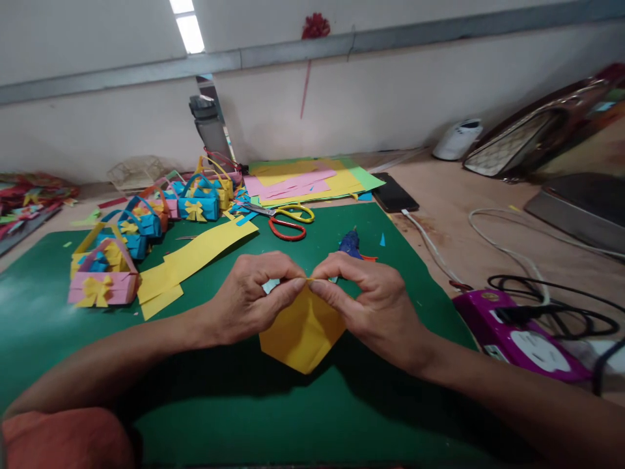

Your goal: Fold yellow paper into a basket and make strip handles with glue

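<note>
A piece of yellow paper (303,332) hangs over the green mat, its lower edge coming to a blunt point. My left hand (263,290) pinches its top edge between thumb and forefinger. Right beside it, my right hand (366,299) grips the same edge in a matching pinch, the fingertips almost touching. Beyond my hands lie scissors (288,221) with one yellow and one red handle loop. A dark blue object (350,243), partly hidden by my right hand, rests on the mat. Yellow paper strips (195,257) lie to the left.
Small paper baskets with bows (105,283) stand at the left of the green mat (219,410). Coloured sheets (351,176), a phone (393,193) and a grey bottle (208,127) are at the back. On the right sit a purple power strip (517,332) with cables and a bag (527,130).
</note>
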`<state>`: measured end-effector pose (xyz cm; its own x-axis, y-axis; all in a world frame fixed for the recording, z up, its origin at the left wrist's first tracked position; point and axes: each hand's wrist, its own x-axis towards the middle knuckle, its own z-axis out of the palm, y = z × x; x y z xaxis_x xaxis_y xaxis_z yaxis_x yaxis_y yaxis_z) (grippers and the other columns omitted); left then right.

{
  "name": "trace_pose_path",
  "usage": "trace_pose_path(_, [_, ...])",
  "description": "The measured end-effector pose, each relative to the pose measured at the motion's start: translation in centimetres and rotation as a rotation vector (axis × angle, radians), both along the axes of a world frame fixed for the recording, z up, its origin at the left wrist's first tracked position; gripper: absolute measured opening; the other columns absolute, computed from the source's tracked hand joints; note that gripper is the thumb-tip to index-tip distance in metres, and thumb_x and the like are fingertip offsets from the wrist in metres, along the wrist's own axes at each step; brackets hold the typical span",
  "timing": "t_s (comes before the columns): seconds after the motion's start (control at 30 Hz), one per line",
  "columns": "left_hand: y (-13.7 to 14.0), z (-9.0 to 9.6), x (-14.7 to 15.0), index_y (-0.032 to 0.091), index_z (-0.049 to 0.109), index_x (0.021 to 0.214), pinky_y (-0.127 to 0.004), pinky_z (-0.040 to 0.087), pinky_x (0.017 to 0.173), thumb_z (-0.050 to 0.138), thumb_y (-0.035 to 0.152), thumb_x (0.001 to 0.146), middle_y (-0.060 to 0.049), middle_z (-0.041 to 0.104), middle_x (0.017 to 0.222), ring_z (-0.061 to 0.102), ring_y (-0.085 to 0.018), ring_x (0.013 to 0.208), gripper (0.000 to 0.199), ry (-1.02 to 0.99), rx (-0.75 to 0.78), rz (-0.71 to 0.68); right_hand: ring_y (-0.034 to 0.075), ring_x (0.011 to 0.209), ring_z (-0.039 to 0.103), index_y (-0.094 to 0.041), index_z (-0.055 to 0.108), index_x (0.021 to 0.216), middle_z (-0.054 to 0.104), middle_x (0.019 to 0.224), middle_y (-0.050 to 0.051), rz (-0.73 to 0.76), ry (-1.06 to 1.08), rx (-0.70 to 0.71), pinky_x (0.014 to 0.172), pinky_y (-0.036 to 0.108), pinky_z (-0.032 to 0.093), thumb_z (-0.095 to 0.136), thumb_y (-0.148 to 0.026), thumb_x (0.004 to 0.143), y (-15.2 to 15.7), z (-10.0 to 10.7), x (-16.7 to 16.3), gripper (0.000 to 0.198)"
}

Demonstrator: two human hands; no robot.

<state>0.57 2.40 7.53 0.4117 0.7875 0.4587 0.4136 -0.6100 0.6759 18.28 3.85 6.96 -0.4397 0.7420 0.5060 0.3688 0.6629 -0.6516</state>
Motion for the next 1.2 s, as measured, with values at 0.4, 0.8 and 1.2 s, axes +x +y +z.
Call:
trace_pose_path(0.4, [0.6, -0.2, 0.0, 0.011, 0.059, 0.068, -0.016, 0.038, 0.053, 0.049, 0.021, 0.085, -0.001, 0.059, 0.063, 0.049, -0.008, 0.058, 0.023, -0.015, -0.204, 0.095, 0.014, 0.063, 0.059, -0.02, 0.059, 0.074, 0.062, 0.067, 0.0, -0.157, 0.296, -0.258, 0.063, 0.028, 0.046, 0.06, -0.035, 0.081, 0.9, 0.3, 1.4, 0.017])
trace_pose_path(0.8, [0.6, -0.3, 0.0, 0.009, 0.066, 0.07, -0.014, 0.039, 0.052, 0.055, 0.018, 0.082, -0.003, 0.066, 0.065, 0.054, -0.008, 0.057, 0.018, -0.059, -0.205, 0.096, 0.011, 0.057, 0.055, -0.019, 0.059, 0.061, 0.059, 0.057, -0.001, -0.107, 0.208, -0.278, 0.054, 0.024, 0.043, 0.061, -0.031, 0.08, 1.0, 0.5, 1.4, 0.022])
trace_pose_path(1.2, [0.4, -0.5, 0.0, 0.011, 0.069, 0.074, -0.016, 0.043, 0.053, 0.056, 0.02, 0.082, -0.003, 0.069, 0.068, 0.057, -0.009, 0.057, 0.018, -0.065, -0.195, 0.056, 0.008, 0.054, 0.052, -0.018, 0.058, 0.063, 0.062, 0.062, -0.003, -0.023, 0.019, -0.223, 0.051, 0.02, 0.04, 0.056, -0.015, 0.076, 0.7, 0.5, 1.0, 0.014])
